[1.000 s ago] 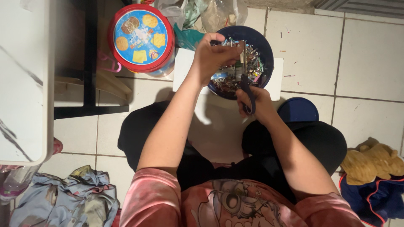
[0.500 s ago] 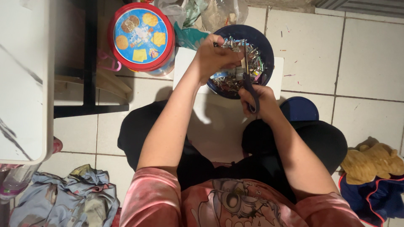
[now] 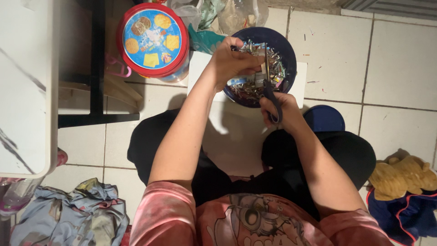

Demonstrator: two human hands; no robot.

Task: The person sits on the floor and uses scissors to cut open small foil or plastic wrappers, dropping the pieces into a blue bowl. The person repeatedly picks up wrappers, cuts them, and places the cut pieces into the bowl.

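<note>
**Snipping over the blue bowl**

Left hand (image 3: 230, 61) pinched shut on a small strip of wrapper (image 3: 255, 57), held above the dark blue bowl (image 3: 287, 50). Right hand (image 3: 280, 109) closed through the blue handles of the scissors (image 3: 268, 84), blades pointing up at the strip. Bowl on the tiled floor (image 3: 391, 59), full of shiny cut scraps (image 3: 246, 89). Round red-rimmed tin (image 3: 152, 41) just left of it; blue lid (image 3: 325, 118) near the right knee.
</note>
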